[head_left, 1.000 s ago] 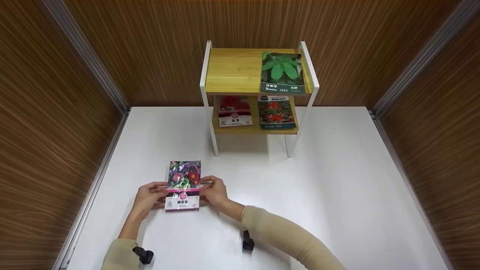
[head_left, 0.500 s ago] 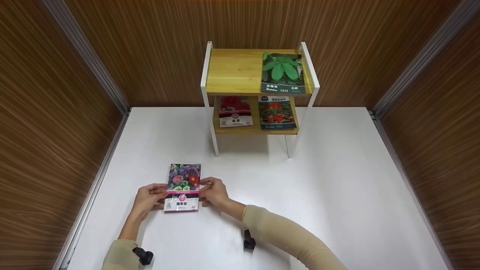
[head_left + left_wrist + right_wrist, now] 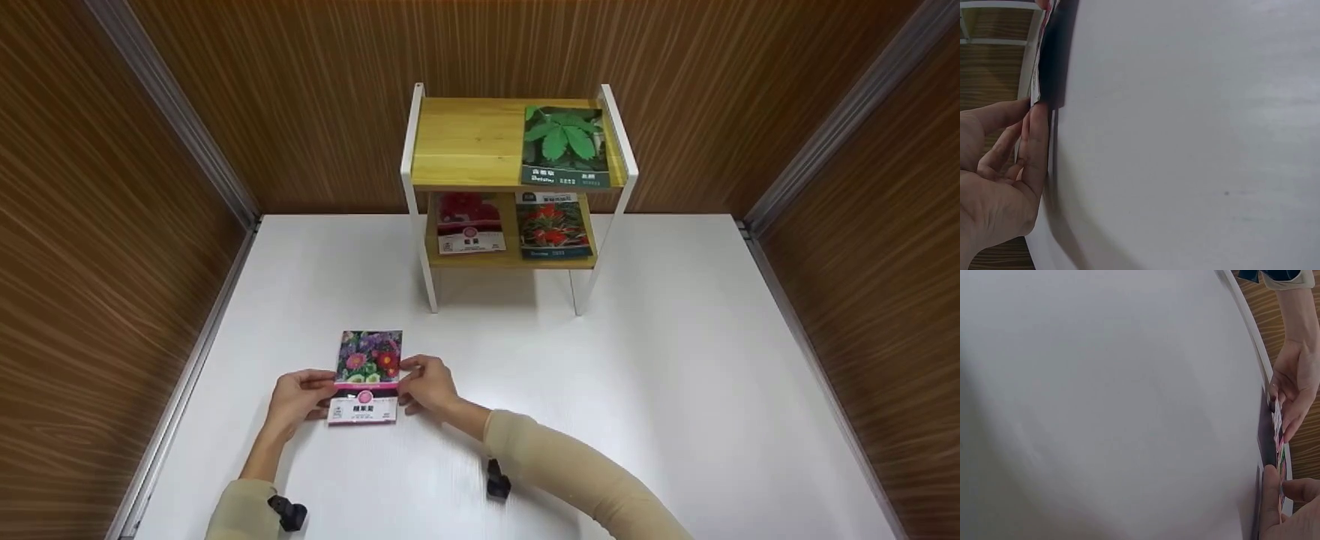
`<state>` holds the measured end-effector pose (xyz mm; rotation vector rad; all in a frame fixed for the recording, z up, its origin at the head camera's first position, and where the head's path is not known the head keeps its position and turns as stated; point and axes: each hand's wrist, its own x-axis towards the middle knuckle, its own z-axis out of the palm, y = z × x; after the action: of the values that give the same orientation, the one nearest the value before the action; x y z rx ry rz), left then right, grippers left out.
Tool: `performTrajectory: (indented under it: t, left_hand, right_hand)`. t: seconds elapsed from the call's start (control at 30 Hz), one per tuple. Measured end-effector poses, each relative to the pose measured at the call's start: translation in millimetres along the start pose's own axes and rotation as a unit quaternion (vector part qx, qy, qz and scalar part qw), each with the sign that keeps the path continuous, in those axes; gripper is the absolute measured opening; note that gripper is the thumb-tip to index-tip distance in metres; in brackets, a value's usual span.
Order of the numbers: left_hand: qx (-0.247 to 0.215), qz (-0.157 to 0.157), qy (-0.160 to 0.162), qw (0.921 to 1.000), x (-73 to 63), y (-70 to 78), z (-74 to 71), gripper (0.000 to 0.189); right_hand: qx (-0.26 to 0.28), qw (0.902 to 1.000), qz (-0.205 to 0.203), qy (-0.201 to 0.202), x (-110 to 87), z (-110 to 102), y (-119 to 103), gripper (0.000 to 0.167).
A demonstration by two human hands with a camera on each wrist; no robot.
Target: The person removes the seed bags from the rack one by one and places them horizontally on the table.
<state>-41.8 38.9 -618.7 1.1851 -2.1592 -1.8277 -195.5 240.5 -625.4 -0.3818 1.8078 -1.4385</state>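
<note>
Both hands hold a seed packet (image 3: 366,358) with a picture of colourful daisy-like flowers, a pink stripe and a white label strip. My left hand (image 3: 295,401) pinches its left edge between thumb and fingers. On the opposite edge, my right hand (image 3: 430,386) pinches it the same way. In the left wrist view, the packet (image 3: 1037,84) is seen edge-on, close over the white table, with the thumb and fingers of the left hand (image 3: 1010,169) at its corner. The right wrist view also shows the thin packet (image 3: 1278,430) between both hands.
Behind stands a two-tier wooden rack (image 3: 469,139) with white side frames. A green-leaf packet (image 3: 566,146) lies on its top shelf. Below are a dark red flower packet (image 3: 470,223) and an orange-red flower packet (image 3: 553,226). Wood-grain walls (image 3: 97,225) enclose the white table (image 3: 675,375).
The packet's top edge has dropped slightly towards me, and the glare on its front has faded. Both hands keep their pinch and have shifted only a little. The rack is unchanged.
</note>
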Motion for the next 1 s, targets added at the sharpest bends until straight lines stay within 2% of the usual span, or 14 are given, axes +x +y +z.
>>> performTrajectory:
  t: [0.23, 0.43, 0.7, 0.83, 1.0]
  left_hand:
    - [-0.013, 0.002, 0.018, 0.9997, -1.0, 1.1, -0.4, 0.037]
    - [0.003, 0.006, 0.058, 0.9983, -2.9, 9.4, 2.9, 0.032]
    - [0.005, 0.054, 0.087, 0.9948, -13.5, 32.0, 18.0, 0.027]
    - [-0.016, 0.071, 0.085, 0.9937, -17.9, 43.9, 28.8, 0.024]
    - [-0.05, 0.09, 0.076, 0.9918, -22.4, 58.8, 43.7, 0.023]
  right_hand:
    - [0.001, 1.0, 0.008, 0.0, -2.3, -8, -2, 0.035]
    - [0.005, 1.0, -0.003, 0.001, -6.4, -22, -9, 0.034]
    - [0.008, 0.9995, -0.028, -0.011, -17.4, -49, -24, 0.033]
    - [0.012, 0.9989, -0.04, -0.024, -25.9, -65, -33, 0.034]
    - [0.019, 0.9976, -0.059, -0.031, -35.4, -88, -42, 0.027]
